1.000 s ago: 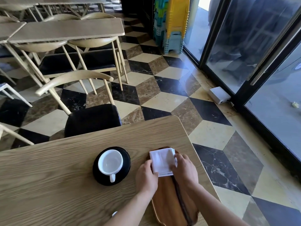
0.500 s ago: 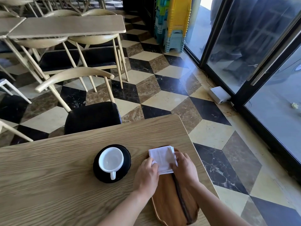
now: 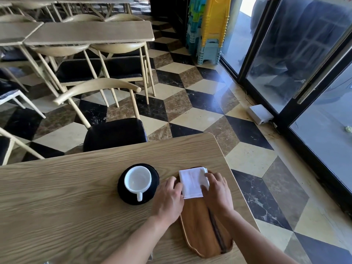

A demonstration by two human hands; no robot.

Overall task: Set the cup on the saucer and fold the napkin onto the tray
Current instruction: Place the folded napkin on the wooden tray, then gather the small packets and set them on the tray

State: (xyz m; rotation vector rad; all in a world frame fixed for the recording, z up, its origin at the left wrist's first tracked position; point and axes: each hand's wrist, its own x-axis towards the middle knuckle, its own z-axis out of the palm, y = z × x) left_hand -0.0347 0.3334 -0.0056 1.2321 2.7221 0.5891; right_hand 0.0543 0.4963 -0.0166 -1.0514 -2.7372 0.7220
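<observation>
On the tray [image 3: 198, 227], left hand [image 3: 168, 201] and right hand [image 3: 218, 192] press straight fingers onto the folded napkin [image 3: 190, 182].

- cup [image 3: 137, 180] showing plain white; saucer [image 3: 155, 179] showing glossy blk
- napkin [image 3: 191, 182] showing white
- tray [image 3: 200, 231] showing reddish-brown wood w/ a dark streak
- table [image 3: 66, 197] showing pale wood grain
- floor [image 3: 192, 119] running in blk/cream/brown diamond ptn
- chair seat [image 3: 114, 133] showing blk
- stools [image 3: 217, 20] showing yellow & lt blue

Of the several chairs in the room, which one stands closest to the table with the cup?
The black-seated chair just beyond the far edge of the table, opposite the cup. The other chairs stand at the farther tables.
</observation>
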